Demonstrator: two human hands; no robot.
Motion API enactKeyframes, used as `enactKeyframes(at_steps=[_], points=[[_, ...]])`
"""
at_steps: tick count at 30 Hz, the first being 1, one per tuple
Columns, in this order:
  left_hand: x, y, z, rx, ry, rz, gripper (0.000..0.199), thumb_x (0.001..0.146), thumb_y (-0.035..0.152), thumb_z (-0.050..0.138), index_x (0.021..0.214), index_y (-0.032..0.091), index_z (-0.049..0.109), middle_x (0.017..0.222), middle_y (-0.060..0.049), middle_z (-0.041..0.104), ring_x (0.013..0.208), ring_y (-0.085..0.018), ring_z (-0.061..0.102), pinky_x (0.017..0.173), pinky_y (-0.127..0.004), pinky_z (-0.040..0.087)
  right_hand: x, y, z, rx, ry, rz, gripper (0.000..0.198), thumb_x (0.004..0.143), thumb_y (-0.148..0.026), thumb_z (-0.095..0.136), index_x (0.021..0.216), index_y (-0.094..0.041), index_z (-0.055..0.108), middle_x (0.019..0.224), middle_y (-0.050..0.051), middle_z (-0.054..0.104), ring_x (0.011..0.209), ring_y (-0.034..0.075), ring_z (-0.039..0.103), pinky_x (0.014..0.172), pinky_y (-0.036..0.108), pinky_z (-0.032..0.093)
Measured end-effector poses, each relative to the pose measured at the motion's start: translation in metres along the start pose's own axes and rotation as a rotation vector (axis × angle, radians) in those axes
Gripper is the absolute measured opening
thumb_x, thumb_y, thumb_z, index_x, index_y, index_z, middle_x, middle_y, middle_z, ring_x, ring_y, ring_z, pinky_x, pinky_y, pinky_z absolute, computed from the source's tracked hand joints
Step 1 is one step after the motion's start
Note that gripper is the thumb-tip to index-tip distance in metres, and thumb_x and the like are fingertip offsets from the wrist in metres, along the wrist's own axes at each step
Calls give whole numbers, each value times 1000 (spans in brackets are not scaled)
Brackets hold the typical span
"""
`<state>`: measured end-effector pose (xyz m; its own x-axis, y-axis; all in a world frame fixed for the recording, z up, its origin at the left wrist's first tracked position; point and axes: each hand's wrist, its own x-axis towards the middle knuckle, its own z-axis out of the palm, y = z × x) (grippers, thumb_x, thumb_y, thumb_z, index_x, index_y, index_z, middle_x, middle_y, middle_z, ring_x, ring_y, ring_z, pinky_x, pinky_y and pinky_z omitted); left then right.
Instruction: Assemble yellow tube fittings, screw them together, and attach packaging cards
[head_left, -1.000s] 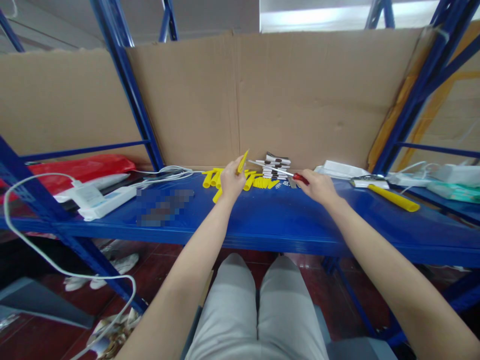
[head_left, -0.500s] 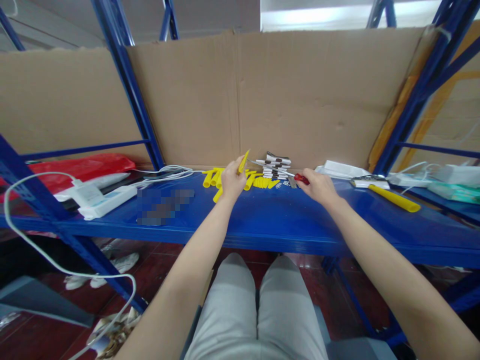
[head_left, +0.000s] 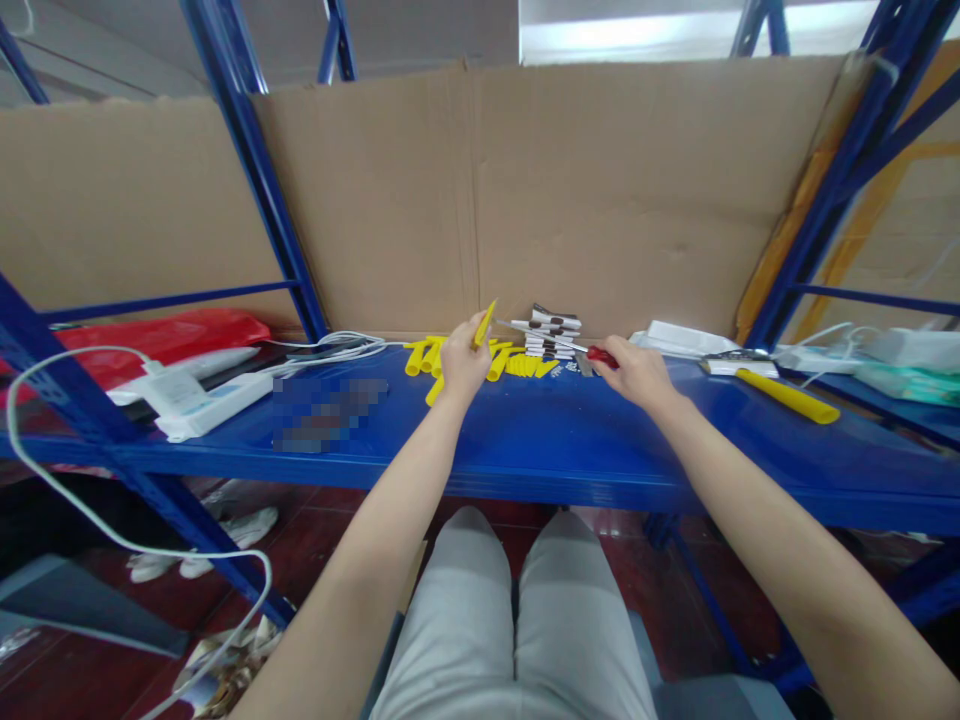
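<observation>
My left hand (head_left: 466, 358) is closed around a yellow plastic piece (head_left: 485, 325) with a pointed end sticking up, held above the blue shelf. My right hand (head_left: 636, 370) grips the red handle of a screwdriver (head_left: 602, 357). Its thin shaft points left toward the yellow piece; whether the tip touches it is too small to tell. Several yellow tube-shaped handles (head_left: 421, 358) lie behind and left of my left hand. Between the hands sit a row of flat yellow pieces (head_left: 527, 366), small metal parts (head_left: 571, 367) and a stack of black-and-white packets (head_left: 553, 332).
At right lies a scraper-like tool with a yellow handle (head_left: 795, 397), near white packaging (head_left: 679, 338). A white power strip (head_left: 217, 405), cables (head_left: 345, 346) and a red bag (head_left: 195, 335) lie left. Cardboard (head_left: 600, 190) stands behind the blue shelf (head_left: 555, 440). Another person's shoes (head_left: 255, 525) show below left.
Both hands keep their holds and stay almost in place. The yellow piece in my left hand has shifted very slightly left.
</observation>
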<state>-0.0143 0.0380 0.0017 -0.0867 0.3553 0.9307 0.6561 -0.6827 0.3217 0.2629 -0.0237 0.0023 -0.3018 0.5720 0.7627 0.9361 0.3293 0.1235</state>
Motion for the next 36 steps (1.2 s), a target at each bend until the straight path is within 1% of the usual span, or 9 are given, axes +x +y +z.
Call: enactKeyframes(at_steps=[3, 7, 11, 16, 21, 25, 30, 33, 36], points=[[0, 1, 0, 3, -3, 1, 28, 90, 18, 53, 112, 17, 71, 104, -11, 76, 97, -21, 71, 88, -32, 54, 0, 0, -2, 13, 3, -29, 30, 97, -38, 43, 103, -19, 66, 96, 12, 74, 86, 25, 68, 63, 30, 41], [0, 0, 0, 5, -22, 2, 29, 91, 20, 52, 114, 18, 71, 104, -11, 76, 97, -22, 71, 88, -32, 54, 1, -1, -1, 19, -54, -21, 34, 98, -40, 41, 106, -19, 67, 98, 13, 74, 87, 27, 68, 64, 32, 42], [-1, -2, 1, 21, 4, 26, 29, 91, 21, 52, 114, 19, 71, 102, -9, 76, 94, -21, 71, 86, -31, 55, 1, 0, 2, 28, -57, 24, 32, 95, -43, 49, 110, -20, 64, 96, 12, 75, 83, 28, 68, 61, 31, 42], [-1, -1, 2, 38, 13, 39, 29, 92, 22, 51, 114, 21, 70, 99, -8, 76, 92, -20, 72, 83, -29, 55, 0, 1, 2, 7, -15, 3, 24, 94, -35, 48, 103, -21, 66, 94, 11, 74, 84, 26, 68, 62, 30, 42], [-1, 1, 1, 14, -7, 9, 31, 93, 22, 50, 118, 21, 68, 104, -9, 75, 100, -21, 70, 86, -31, 55, 1, -1, 1, 1, -30, -14, 31, 97, -38, 45, 108, -20, 68, 101, 12, 74, 90, 27, 69, 65, 32, 44], [-2, 4, 0, -8, -37, -16, 34, 92, 19, 50, 122, 21, 67, 110, -10, 74, 106, -24, 69, 91, -34, 54, 1, 0, 4, 28, -55, 18, 33, 95, -42, 46, 110, -20, 66, 100, 13, 75, 86, 28, 69, 63, 32, 43], [-5, 7, 0, 24, -73, -5, 42, 90, 13, 50, 129, 23, 64, 115, -9, 73, 113, -24, 66, 95, -35, 53, 0, 1, 8, 62, -25, 91, 22, 91, -42, 52, 96, -23, 62, 83, 9, 73, 73, 26, 67, 58, 29, 37], [-6, 5, 1, 39, -106, 5, 46, 88, 11, 50, 129, 24, 63, 115, -8, 73, 111, -24, 67, 95, -35, 54, -1, 1, 10, 114, -28, 77, 20, 88, -43, 54, 85, -25, 61, 78, 6, 72, 69, 23, 65, 57, 28, 35], [-6, 3, 2, 61, -132, -7, 50, 83, 7, 52, 128, 25, 64, 111, -7, 74, 106, -25, 68, 93, -35, 54, -1, 1, 15, 184, -61, 94, 20, 86, -44, 57, 81, -25, 60, 72, 4, 69, 64, 21, 62, 55, 27, 35]])
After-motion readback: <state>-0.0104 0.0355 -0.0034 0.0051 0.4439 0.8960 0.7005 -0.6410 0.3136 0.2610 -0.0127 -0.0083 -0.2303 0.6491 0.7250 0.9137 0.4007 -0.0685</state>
